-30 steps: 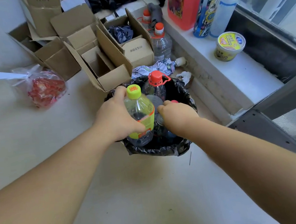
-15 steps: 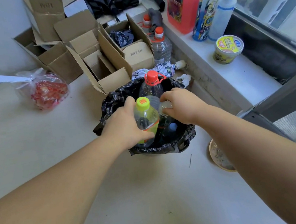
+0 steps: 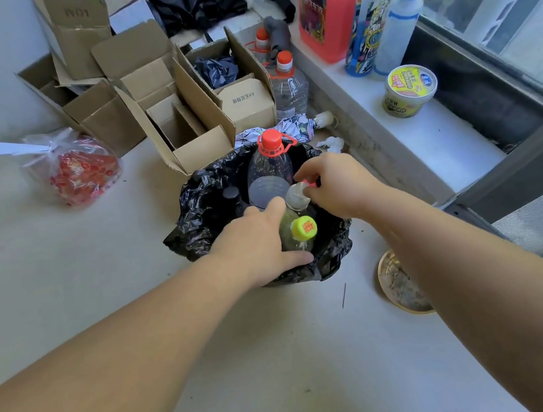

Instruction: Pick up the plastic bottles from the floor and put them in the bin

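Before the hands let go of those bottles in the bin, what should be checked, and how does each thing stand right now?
1. Yellow-capped bottle inside the black-lined bin: ok.
2. Left hand has hold of it: ok.
3. Right hand on the second bottle's neck: ok.
4. Room left beside the big red-capped bottle: cannot tell.
5. Bin liner over the rim: ok.
6. Floor bottles left: clear bottle beside the boxes, not ok.
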